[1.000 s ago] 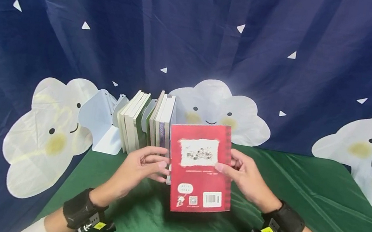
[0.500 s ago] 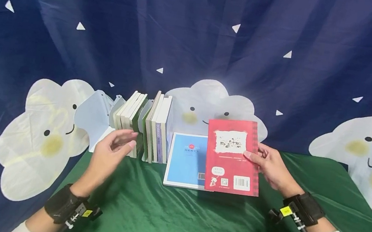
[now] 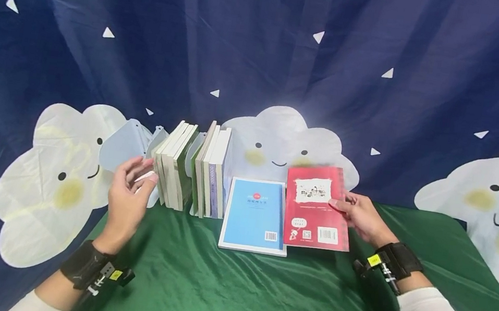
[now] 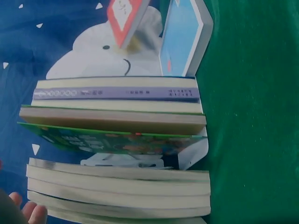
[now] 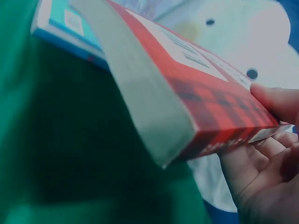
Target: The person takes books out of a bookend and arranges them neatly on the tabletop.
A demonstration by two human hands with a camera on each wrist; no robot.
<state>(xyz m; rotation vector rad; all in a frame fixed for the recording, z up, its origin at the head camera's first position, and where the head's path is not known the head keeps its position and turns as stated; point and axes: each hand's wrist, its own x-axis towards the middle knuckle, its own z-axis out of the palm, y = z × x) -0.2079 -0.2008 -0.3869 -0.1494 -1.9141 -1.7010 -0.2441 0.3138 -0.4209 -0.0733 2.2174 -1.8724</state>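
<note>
- The red book (image 3: 318, 209) is in the right half of the head frame, its back cover with barcode turned to the camera.
- The right hand (image 3: 364, 220) pinches this book at its right edge: the thumb lies on the cover, and the other fingers are behind it. The right wrist frame shows the same, with the book tilted and raised above the green surface (image 3: 212, 292).
- The left hand (image 3: 126, 207) is at left of the head frame, well apart from the red book. Its fingers are loosely bent, with gaps between them. They are in front of the pale bookend (image 3: 123, 147); if they touch it, I cannot tell.
- The blue book (image 3: 253, 214) is on the surface near the frame's middle, just beside the red book; whether these two touch, I cannot tell.
- Between the left hand and the blue book stand two groups of books: the left group (image 3: 172, 166), which leans a little, and the right group (image 3: 214, 172), which includes a purple spine (image 4: 112, 93).
- A second bookend (image 3: 191, 155) stands between these groups.
- Behind everything hangs a dark blue curtain (image 3: 266, 31) with smiling clouds.
</note>
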